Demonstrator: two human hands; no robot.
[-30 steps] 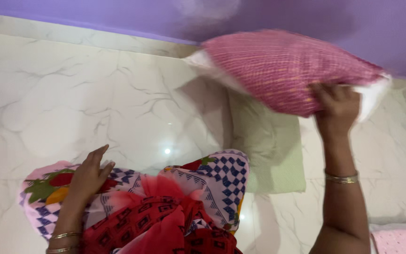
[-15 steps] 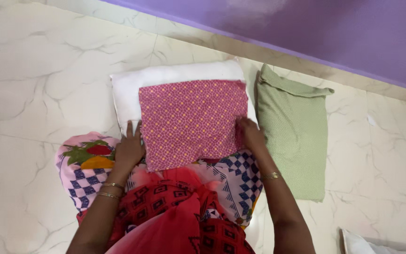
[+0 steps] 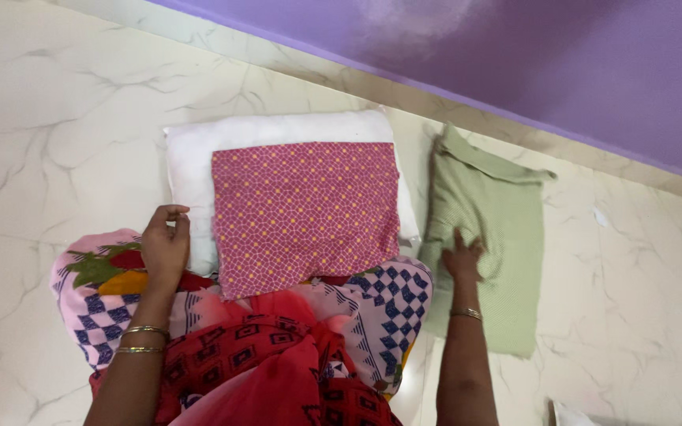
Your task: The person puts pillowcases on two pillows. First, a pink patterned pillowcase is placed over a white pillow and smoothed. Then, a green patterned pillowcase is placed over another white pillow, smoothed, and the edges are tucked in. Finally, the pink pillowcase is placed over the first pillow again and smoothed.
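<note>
Pillow: white stuffed pillow half inside a pink patterned fabric cover, lying flat on the pale marble floor in front of my knees.
Left hand: fingers loosely curled, touching the pillow's left edge, pinching nothing I can make out.
Right hand: fingers spread flat on the green checked cloth cover beside the pillow.
Risk: I judge the green cover could bunch or slide on the smooth floor under a flat palm.

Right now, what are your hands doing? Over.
Left hand at white pillow's edge. Right hand flat on green cover. Pink cover on pillow.
</note>
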